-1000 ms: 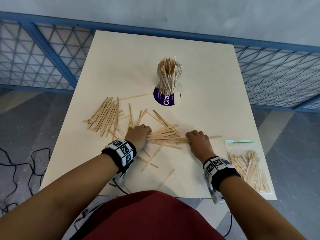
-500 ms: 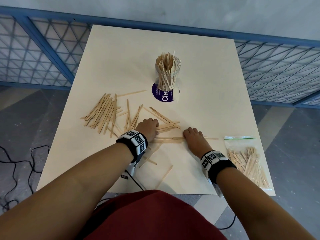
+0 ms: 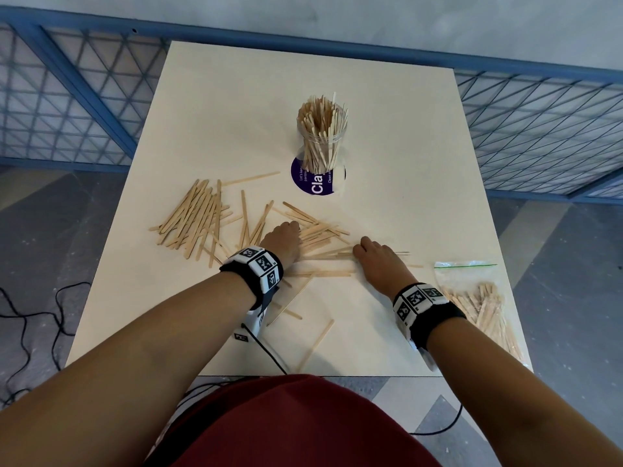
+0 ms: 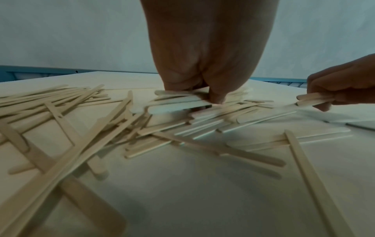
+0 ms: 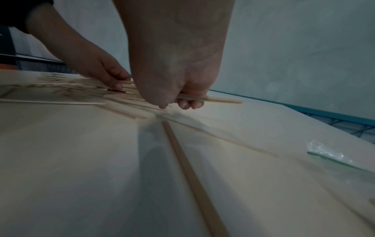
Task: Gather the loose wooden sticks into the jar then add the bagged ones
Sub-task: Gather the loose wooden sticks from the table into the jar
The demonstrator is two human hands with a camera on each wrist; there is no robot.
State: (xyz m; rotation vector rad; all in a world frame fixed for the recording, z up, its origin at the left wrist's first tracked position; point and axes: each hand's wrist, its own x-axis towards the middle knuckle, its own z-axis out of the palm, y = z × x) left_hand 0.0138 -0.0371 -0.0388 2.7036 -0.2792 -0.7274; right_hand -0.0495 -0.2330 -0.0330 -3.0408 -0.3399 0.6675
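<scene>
Both hands clamp loose sticks (image 3: 323, 235) on the table (image 3: 404, 163): left hand (image 3: 282, 238), right hand (image 3: 377, 261); jar (image 3: 323, 136) at twelve o'clock.

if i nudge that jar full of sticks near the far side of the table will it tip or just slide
The jar may tip rather than slide: it looks tall and narrow, and its sticks fan out well above the rim, so the weight probably sits high. It stands partly on a purple sticker on the smooth table, so a low, gentle push might slide it.

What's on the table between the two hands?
Loose sticks span the gap between the left hand and the right hand, each gripping an end of some. The head view shows it.
</scene>
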